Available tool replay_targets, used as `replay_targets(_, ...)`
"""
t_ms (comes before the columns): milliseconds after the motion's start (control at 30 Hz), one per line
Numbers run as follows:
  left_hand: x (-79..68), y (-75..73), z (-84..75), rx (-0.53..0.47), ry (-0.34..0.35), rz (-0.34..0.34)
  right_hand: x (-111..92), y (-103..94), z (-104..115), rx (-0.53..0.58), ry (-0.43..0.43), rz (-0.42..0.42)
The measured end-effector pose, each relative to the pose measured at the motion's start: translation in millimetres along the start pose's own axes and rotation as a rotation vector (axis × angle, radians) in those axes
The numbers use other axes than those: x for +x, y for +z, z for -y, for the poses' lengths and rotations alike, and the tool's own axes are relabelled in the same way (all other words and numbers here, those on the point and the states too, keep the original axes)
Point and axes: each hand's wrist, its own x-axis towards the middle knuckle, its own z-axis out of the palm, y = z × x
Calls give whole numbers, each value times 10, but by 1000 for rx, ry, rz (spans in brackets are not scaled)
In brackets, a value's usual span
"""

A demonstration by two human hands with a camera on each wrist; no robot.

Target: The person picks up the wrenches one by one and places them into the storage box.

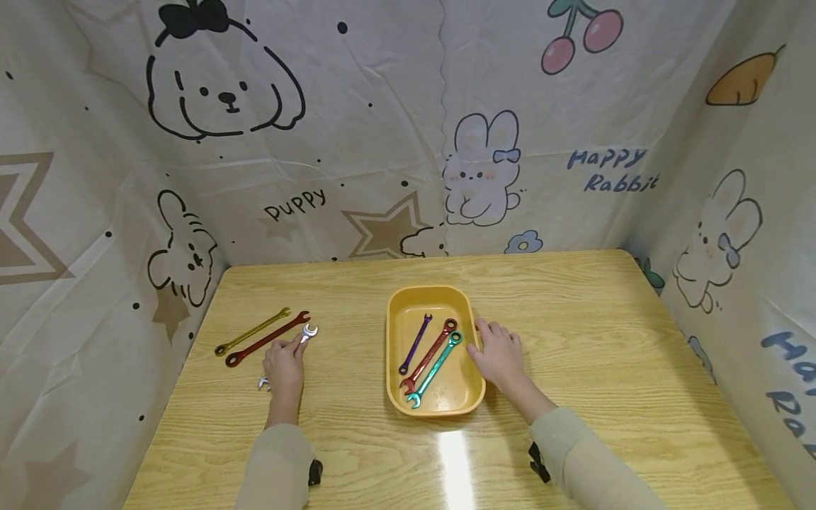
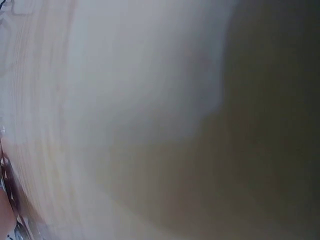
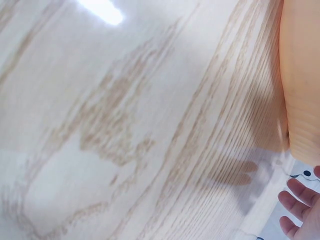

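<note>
At the left of the table, my left hand [image 1: 284, 368] pinches a silver wrench [image 1: 309, 331], its open-ended head showing beyond the fingertips. A second silver wrench end [image 1: 264, 382] peeks out beside the palm; whether it belongs to the same wrench is hidden. Just past that hand lie a dark red wrench [image 1: 268, 340] and a yellow-green wrench [image 1: 253, 331]. My right hand [image 1: 500, 354] touches the right rim of a yellow tray [image 1: 393, 340], thumb over the edge, fingers loosely extended. Inside are a purple wrench [image 1: 415, 345], a red wrench [image 1: 428, 358] and a green wrench [image 1: 435, 370].
The wood-grain table [image 1: 574, 319] is enclosed at the back and sides by a printed cloth [image 1: 370, 163]. Light glares on the tabletop in front of the tray. The left wrist view is mostly blurred.
</note>
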Motion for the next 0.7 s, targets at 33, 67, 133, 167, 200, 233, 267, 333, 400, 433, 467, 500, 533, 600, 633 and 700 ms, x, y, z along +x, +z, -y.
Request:
replay_targets(33,-1,-2,-4,2,4,-1,1,1,0,0,1,-1)
replay_targets(67,-2,-3,-6,6,8,0,0,2,0,0,-1,-1)
replay_targets(133,-5,-6,-12,12,14,3,1,4,1,1,0,-3)
replay_targets(167,-5,-10,-16,13,14,9,2,5,1,2,-1,-4)
replay_targets(200,-6,-13,-20,15,12,18,2,5,1,2,-2,-6)
replay_targets(233,-6,-15,-23,18,11,26,2,5,0,3,-2,-8)
replay_targets(267,-6,-17,-26,21,9,32,2,4,0,2,-3,-9)
replay_targets(333,-4,-17,-28,28,6,42,2,4,-1,2,-2,-9)
replay_targets(400,-2,-10,-28,35,5,49,2,4,-2,2,-2,-8)
replay_targets(433,-2,-7,-28,39,5,52,1,4,0,3,-1,-7)
replay_targets(467,0,-3,-25,39,3,56,0,4,0,4,-1,-7)
replay_targets(500,1,1,-25,42,1,59,-1,4,-1,6,-1,-6)
replay_targets(533,2,2,-27,41,0,62,-2,3,0,7,0,-5)
replay_targets(600,5,3,-27,44,0,65,-3,0,3,10,1,-5)
replay_targets(633,7,1,-31,45,-2,66,-4,-1,2,12,0,-5)
replay_targets(700,12,-2,-40,45,-10,70,-6,-5,3,13,-1,-5)
